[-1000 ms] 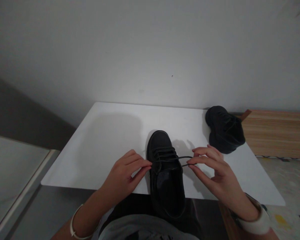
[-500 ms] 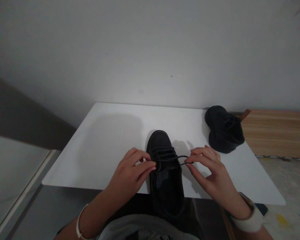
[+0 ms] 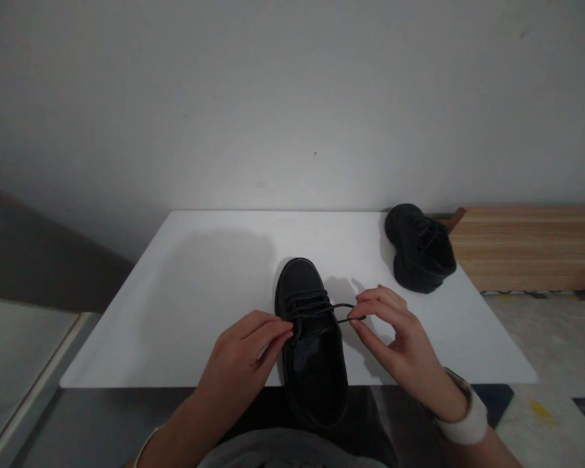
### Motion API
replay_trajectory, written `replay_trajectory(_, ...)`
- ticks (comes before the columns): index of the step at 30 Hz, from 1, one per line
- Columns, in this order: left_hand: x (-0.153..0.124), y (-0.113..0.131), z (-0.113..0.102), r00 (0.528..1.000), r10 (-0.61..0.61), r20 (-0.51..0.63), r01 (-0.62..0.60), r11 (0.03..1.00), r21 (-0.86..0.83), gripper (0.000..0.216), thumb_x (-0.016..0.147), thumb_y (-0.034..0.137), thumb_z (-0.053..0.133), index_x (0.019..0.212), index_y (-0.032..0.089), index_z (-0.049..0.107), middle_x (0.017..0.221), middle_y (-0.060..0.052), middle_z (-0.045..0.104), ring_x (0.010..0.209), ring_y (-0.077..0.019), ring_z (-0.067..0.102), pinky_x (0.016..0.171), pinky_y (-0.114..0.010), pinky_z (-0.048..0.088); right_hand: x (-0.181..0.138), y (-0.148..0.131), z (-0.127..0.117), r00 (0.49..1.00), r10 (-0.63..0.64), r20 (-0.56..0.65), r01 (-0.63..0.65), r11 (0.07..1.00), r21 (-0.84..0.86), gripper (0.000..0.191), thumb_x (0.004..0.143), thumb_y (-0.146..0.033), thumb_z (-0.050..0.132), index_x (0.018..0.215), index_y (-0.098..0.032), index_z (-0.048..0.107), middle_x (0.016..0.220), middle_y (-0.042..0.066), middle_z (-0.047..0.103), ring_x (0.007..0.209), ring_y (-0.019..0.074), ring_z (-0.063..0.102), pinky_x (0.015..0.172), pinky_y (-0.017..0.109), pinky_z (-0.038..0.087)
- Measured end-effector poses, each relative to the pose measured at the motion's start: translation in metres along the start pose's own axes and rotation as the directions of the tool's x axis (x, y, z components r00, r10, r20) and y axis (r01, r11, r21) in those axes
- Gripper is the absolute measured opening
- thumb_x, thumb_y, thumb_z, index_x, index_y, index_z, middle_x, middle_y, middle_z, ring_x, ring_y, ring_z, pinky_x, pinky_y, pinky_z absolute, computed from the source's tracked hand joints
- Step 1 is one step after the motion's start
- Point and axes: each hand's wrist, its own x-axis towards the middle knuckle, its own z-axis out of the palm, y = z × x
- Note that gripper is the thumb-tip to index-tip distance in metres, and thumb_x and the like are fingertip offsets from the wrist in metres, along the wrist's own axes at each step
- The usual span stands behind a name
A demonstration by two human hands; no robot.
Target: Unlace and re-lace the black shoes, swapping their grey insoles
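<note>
A black lace-up shoe (image 3: 299,279) rests on the white table, toe pointing away from me, its heel reaching past the front edge. My left hand (image 3: 256,348) pinches at the left eyelet edge of this shoe, thumb against forefinger; whether a lace is also between those fingertips is hidden. On the other side, a thin black shoelace (image 3: 342,305) comes out from the right eyelets. My right hand (image 3: 394,328) holds it between thumb and fingers, a little off the shoe. The laces cross the shoe's upper in several rows.
A second black shoe (image 3: 419,250) stands at the back right of the white table (image 3: 214,292). The wall (image 3: 292,97) rises right behind the tabletop. Wooden furniture (image 3: 531,250) is to the right, above a patterned floor.
The whole view has shifted slightly, so the table and shoes appear a bit further left. Both hands keep their pinches, with little change relative to the shoe and lace.
</note>
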Motion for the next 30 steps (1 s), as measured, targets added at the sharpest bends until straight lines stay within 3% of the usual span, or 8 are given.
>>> replay_trajectory(7, 0.003, 0.01, -0.003, 0.996, -0.007, 0.089, -0.001, 0.997, 0.082, 0.023, 0.101, 0.019, 0.049, 0.116, 0.017, 0.066, 0.091, -0.007, 0.073, 0.079, -0.0186, 0.072, 0.07, -0.029, 0.061, 0.002, -0.009, 0.01, 1.0, -0.019, 0.009, 0.019, 0.999, -0.047, 0.012, 0.092, -0.015, 0.059, 0.091, -0.024, 0.065, 0.094, 0.003, 0.064, 0.094, 0.0231, 0.061, 0.097, 0.05, 0.038)
replay_trajectory(10, 0.005, 0.018, -0.002, 0.989, -0.026, 0.146, 0.013, 0.996, 0.088, 0.026, 0.101, 0.023, 0.048, 0.123, 0.018, 0.063, 0.1, -0.009, 0.069, 0.081, -0.0195, 0.071, 0.07, -0.031, 0.062, 0.002, -0.012, 0.012, 0.998, -0.051, -0.037, 0.046, 0.99, -0.135, 0.014, 0.092, -0.014, 0.061, 0.095, -0.024, 0.069, 0.098, 0.005, 0.062, 0.096, 0.0247, 0.058, 0.089, 0.047, 0.042)
replay_trajectory(13, 0.007, 0.023, -0.001, 0.982, -0.037, 0.184, 0.017, 0.994, 0.111, 0.025, 0.1, 0.02, 0.048, 0.119, 0.018, 0.064, 0.11, -0.012, 0.063, 0.08, -0.0203, 0.07, 0.069, -0.035, 0.063, -0.002, -0.016, 0.014, 0.995, -0.07, -0.069, 0.057, 0.983, -0.177, 0.017, 0.094, -0.014, 0.059, 0.101, -0.023, 0.072, 0.096, 0.007, 0.059, 0.086, 0.0222, 0.056, 0.073, 0.039, 0.047)
replay_trajectory(17, 0.009, 0.026, 0.001, 0.978, -0.03, 0.208, -0.001, 0.99, 0.144, 0.025, 0.097, 0.011, 0.046, 0.115, 0.017, 0.062, 0.111, -0.012, 0.06, 0.077, -0.0204, 0.069, 0.067, -0.038, 0.064, -0.01, -0.023, 0.015, 0.999, -0.052, 0.014, 0.053, 0.996, -0.073, 0.029, 0.099, -0.012, 0.049, 0.119, -0.024, 0.066, 0.098, 0.007, 0.059, 0.086, 0.0192, 0.06, 0.072, 0.033, 0.053)
replay_trajectory(22, 0.015, 0.03, 0.002, 0.964, -0.073, 0.255, 0.018, 0.977, 0.212, 0.021, 0.092, 0.007, 0.047, 0.105, 0.017, 0.061, 0.109, -0.012, 0.059, 0.078, -0.0222, 0.069, 0.066, -0.039, 0.063, -0.011, -0.034, 0.011, 0.991, -0.027, 0.13, 0.037, 0.997, -0.069, 0.039, 0.101, -0.017, 0.045, 0.139, -0.023, 0.05, 0.108, 0.01, 0.063, 0.094, 0.0222, 0.063, 0.081, 0.039, 0.057)
replay_trajectory(27, 0.019, 0.033, 0.004, 0.949, -0.101, 0.298, 0.028, 0.971, 0.239, 0.019, 0.091, 0.005, 0.045, 0.094, 0.017, 0.059, 0.106, -0.011, 0.058, 0.074, -0.021, 0.066, 0.064, -0.038, 0.06, -0.006, -0.039, 0.015, 0.981, -0.086, 0.173, 0.138, 0.939, -0.314, 0.026, 0.097, -0.013, 0.05, 0.117, -0.019, 0.065, 0.102, 0.011, 0.061, 0.084, 0.0249, 0.06, 0.069, 0.041, 0.055)
replay_trajectory(30, 0.021, 0.036, 0.003, 0.971, -0.067, 0.229, 0.008, 0.968, 0.249, 0.02, 0.095, 0.008, 0.041, 0.092, 0.018, 0.058, 0.103, -0.01, 0.058, 0.076, -0.0213, 0.064, 0.065, -0.037, 0.057, 0.0, -0.046, 0.016, 0.989, -0.095, 0.115, 0.125, 0.95, -0.285, 0.021, 0.095, -0.01, 0.05, 0.102, -0.02, 0.068, 0.1, 0.01, 0.061, 0.085, 0.0238, 0.059, 0.068, 0.038, 0.053)
